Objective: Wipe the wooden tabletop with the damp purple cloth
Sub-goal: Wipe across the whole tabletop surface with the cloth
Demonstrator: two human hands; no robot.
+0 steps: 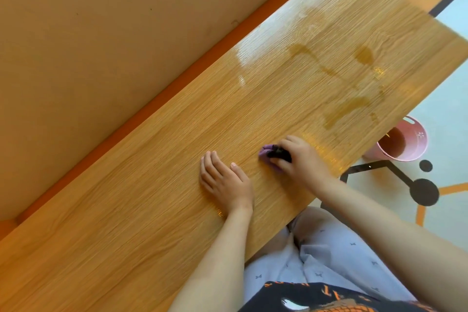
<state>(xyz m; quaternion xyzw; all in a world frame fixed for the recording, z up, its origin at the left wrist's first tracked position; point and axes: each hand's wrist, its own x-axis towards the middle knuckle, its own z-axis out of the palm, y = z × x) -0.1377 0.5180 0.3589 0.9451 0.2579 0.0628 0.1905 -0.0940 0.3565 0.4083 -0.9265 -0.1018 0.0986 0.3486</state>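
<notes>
The wooden tabletop [152,172] runs diagonally across the view. Brown wet smears [354,106] lie on its far right part. My right hand [301,159] presses a bunched purple cloth [267,153] onto the wood near the table's right edge; only a small fold of the cloth shows past my fingers, along with something dark under them. My left hand [222,180] rests flat on the table just left of the cloth, fingers together, holding nothing.
A pink bucket [405,142] with brownish water stands on the floor beyond the table's right edge. An orange skirting strip [152,99] and a tan wall [88,45] border the far side. My lap [329,261] is under the near edge.
</notes>
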